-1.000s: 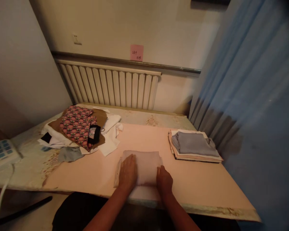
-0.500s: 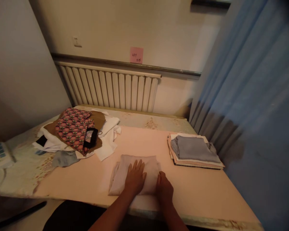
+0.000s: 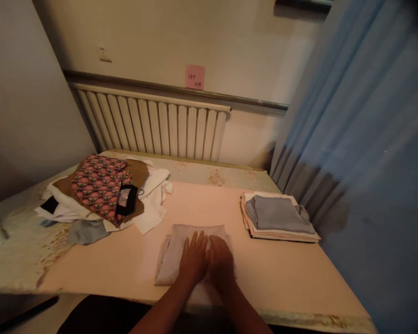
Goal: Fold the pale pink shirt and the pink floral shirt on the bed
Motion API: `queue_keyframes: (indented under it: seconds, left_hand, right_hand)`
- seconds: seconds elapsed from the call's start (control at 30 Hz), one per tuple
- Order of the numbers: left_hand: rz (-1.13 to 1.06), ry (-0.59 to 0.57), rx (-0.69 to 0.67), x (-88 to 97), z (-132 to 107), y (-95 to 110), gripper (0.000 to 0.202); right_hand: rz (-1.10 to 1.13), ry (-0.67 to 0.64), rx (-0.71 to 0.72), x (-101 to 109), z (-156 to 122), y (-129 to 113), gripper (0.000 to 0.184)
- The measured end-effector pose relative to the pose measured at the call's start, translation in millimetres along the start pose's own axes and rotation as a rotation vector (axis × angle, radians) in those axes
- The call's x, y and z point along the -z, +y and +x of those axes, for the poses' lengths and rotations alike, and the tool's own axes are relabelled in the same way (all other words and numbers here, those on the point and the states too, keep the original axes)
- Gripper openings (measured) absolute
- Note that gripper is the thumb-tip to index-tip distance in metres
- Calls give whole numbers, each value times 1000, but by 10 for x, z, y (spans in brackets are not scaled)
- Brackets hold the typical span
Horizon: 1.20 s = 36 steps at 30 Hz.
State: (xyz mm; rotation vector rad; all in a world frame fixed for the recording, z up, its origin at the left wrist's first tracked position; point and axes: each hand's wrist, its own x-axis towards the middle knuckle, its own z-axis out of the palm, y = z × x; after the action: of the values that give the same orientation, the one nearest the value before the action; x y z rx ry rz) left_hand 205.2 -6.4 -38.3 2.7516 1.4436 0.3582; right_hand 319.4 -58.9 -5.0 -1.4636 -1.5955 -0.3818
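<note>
A pale folded cloth [image 3: 176, 250] lies near the front edge of the pink table top [image 3: 282, 273]. My left hand [image 3: 194, 260] rests flat on its middle, fingers stretched out and slightly apart. My right hand [image 3: 222, 263] lies on the cloth's right part, right beside the left hand and touching it, fingers flat as far as I can see. Neither hand grips anything.
A neat stack of folded cloths [image 3: 278, 215], grey on top, sits at the right. A loose heap of garments [image 3: 104, 192], with a red patterned piece on top, lies at the left. A radiator [image 3: 149, 123] lines the back wall; a blue curtain [image 3: 362, 153] hangs at the right.
My left hand slid rightward to the cloth's middle and spread its fingers. My right hand moved left from the cloth's right edge until it met the left hand.
</note>
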Motion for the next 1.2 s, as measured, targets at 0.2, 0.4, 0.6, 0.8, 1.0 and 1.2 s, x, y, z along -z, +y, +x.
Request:
queue_keyframes:
  seconds: [0.2,0.4,0.6,0.8,1.0,1.2]
  left_hand:
    - [-10,-42,-48,42,-11,-14,64]
    - [-41,-37,-5,116,-15,-26,59]
    - [-35,28,33,113,-22,-161,51]
    - [-15,75,67,115,-40,-324,53]
    - [32,109,127,129,-81,-482,54]
    - [67,98,179,215,-172,-572,51]
  right_hand:
    - [-2,-214,72,-428,-8,19,43]
    - [-113,-310,31,-459,-105,270,44]
    - [-223,-390,16,-482,-162,279,40]
    - [-257,-454,-48,-401,-103,202,42]
    - [-287,-530,-127,-356,-39,151,44]
    - [-299,-553,-156,-297,-16,138,47]
